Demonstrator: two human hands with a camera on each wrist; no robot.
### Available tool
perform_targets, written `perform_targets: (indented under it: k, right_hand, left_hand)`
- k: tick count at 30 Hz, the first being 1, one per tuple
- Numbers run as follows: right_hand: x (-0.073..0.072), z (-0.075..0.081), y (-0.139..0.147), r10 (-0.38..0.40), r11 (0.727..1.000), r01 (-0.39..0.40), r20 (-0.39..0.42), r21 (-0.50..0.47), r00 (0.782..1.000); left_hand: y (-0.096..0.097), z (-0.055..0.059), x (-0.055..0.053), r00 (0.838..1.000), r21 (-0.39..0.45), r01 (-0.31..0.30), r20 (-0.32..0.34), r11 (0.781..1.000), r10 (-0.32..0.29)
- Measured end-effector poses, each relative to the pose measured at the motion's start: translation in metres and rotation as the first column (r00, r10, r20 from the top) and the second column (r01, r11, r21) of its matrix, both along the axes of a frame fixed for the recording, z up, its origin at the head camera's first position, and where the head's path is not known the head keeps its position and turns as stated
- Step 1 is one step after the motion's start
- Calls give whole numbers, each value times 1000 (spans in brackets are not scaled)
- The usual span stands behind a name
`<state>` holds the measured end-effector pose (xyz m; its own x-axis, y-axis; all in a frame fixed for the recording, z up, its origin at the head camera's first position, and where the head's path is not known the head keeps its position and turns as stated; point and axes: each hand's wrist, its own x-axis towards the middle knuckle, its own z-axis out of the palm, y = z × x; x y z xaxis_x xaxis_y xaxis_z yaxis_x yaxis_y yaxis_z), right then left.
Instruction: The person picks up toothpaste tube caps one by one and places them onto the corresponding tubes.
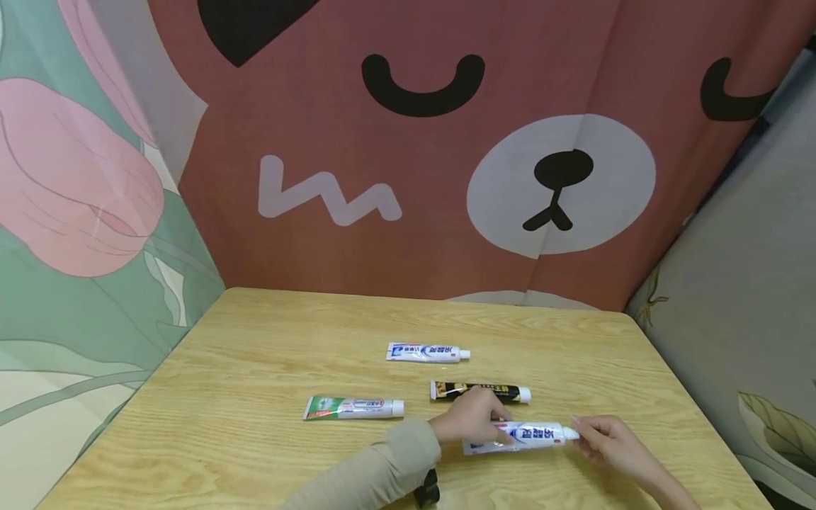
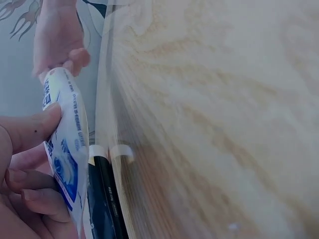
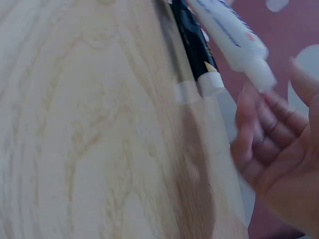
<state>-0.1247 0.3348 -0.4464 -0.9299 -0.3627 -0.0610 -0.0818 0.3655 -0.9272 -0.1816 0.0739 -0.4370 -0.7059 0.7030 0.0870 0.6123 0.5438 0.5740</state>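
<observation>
My left hand (image 1: 474,416) grips a white and blue toothpaste tube (image 1: 538,435) near its flat end, thumb on the printed face. In the left wrist view, the tube (image 2: 67,144) is held up off the table, its other end toward the right hand. My right hand (image 1: 608,443) is at the tube's white cap (image 1: 570,433). In the right wrist view, its fingers (image 3: 276,122) curve loosely just below the cap (image 3: 261,75), and the thumb stands apart from it. A black toothpaste tube (image 1: 519,394) with a white cap lies just behind the left hand.
A green and silver toothpaste tube (image 1: 353,408) lies on the left part of the wooden table (image 1: 255,354). Farther back lies a smaller white and blue tube (image 1: 423,352). A bear-patterned cloth (image 1: 433,248) hangs behind the table, with patterned cloth at both sides.
</observation>
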Motion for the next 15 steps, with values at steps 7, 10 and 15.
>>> perform_targets:
  k: [7,10,15]
  right_hand:
    - [1,-4,-4,-27,998,19,-164,-52,986]
    - [1,-8,-8,-55,997,40,-225,-71,973]
    - [1,-13,-9,-67,997,54,-226,-62,972]
  left_hand:
    - [-2,0,-1,1000,-6,-19,13,1000,19]
    - [-1,0,-1,1000,-6,-17,9,1000,17]
    - [2,-2,1,1000,-23,-11,19,1000,12]
